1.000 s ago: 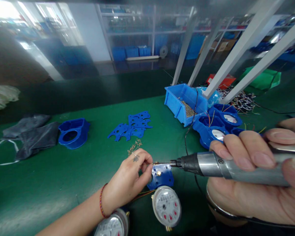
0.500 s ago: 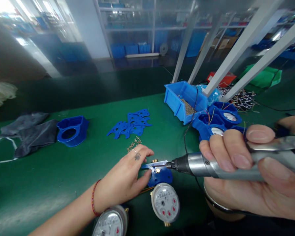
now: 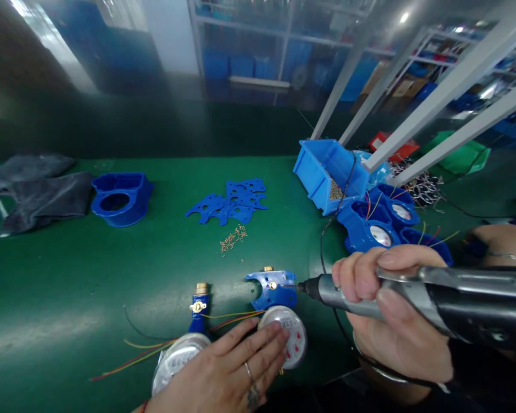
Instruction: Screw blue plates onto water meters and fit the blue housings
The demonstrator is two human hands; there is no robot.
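Observation:
My right hand is wrapped round a grey and black electric screwdriver, its tip pointing left at the blue plate. This blue plate lies over the brass-ended body of a water meter, whose round dial faces up. Over that dial my left hand rests with fingers stretched out, covering part of its face. A second water meter sits to the left, partly behind my left hand, with a brass end and red, yellow and dark wires.
Small screws lie in a pile beyond the meters, near stacked blue plates. A blue housing and dark cloth are at left. A blue bin holding screws and housings with dials stand at right. A cable crosses the table.
My left hand has moved from the blue plate down onto the dial of the nearer meter, its fingers now flattened. The screwdriver stays in my right hand, and the view has shifted.

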